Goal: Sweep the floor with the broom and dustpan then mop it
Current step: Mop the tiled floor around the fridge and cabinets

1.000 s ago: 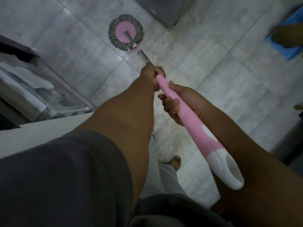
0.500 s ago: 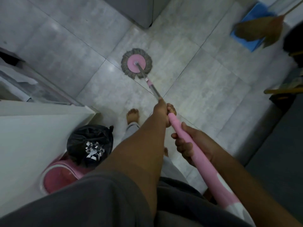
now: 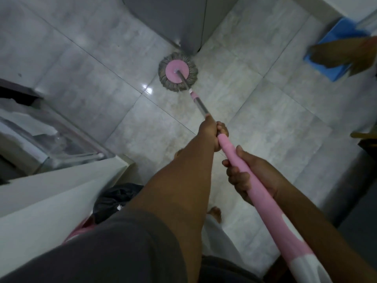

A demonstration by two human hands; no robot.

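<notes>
A round mop head [image 3: 178, 72] with grey strands and a pink disc lies flat on the pale floor tiles [image 3: 265, 119], touching the corner of a grey cabinet [image 3: 177, 23]. Its metal shaft runs back into a pink handle [image 3: 271, 211] with a white end. My left hand [image 3: 210, 133] grips the shaft where the pink grip starts. Further back, my right hand [image 3: 251, 176] grips the pink part. The broom [image 3: 344, 54] and a blue dustpan [image 3: 334, 64] lie together at the upper right.
A white counter edge [image 3: 51, 193] and a glass-fronted unit [image 3: 51, 139] stand on the left. A black bag [image 3: 114, 199] sits in a pink bucket [image 3: 79, 231] below the counter. My bare foot [image 3: 214, 213] is on the tiles. A dark threshold [image 3: 359, 221] runs along the right.
The mop head has slid away from me across the tiles to the cabinet's corner. Both hands keep their hold on the mop. My view has shifted a little.
</notes>
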